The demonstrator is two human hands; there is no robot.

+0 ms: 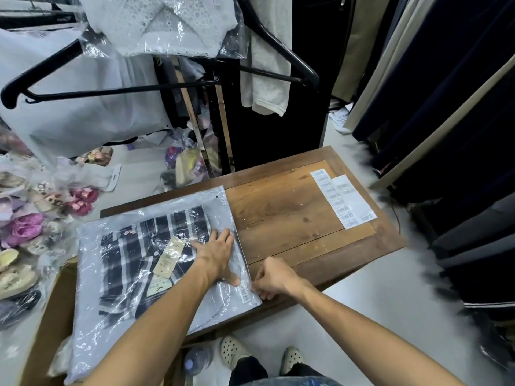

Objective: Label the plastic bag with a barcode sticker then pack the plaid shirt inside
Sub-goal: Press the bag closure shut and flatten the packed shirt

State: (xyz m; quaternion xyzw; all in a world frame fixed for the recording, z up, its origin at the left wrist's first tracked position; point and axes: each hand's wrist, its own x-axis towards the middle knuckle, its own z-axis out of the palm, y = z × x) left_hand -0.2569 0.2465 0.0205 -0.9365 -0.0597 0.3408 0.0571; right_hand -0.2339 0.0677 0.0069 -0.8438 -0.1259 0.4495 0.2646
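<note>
A clear plastic bag (92,296) lies flat on the left part of the wooden table (287,210). Inside it is the folded navy and white plaid shirt (131,254), with cardboard tags on top. A small barcode sticker (244,292) sits on the bag's near right corner. My left hand (218,253) presses flat on the bag, fingers spread, over the shirt's right edge. My right hand (274,278) is closed at the bag's right edge beside the sticker, pinching the plastic there.
Two sheets of barcode stickers (344,200) lie at the table's far right. A cardboard box (53,310) stands under the bag's left end. Bagged shoes (25,229) are piled at the left. Black hangers (83,91) and hanging clothes crowd the back and right. A water bottle (196,360) stands by my feet.
</note>
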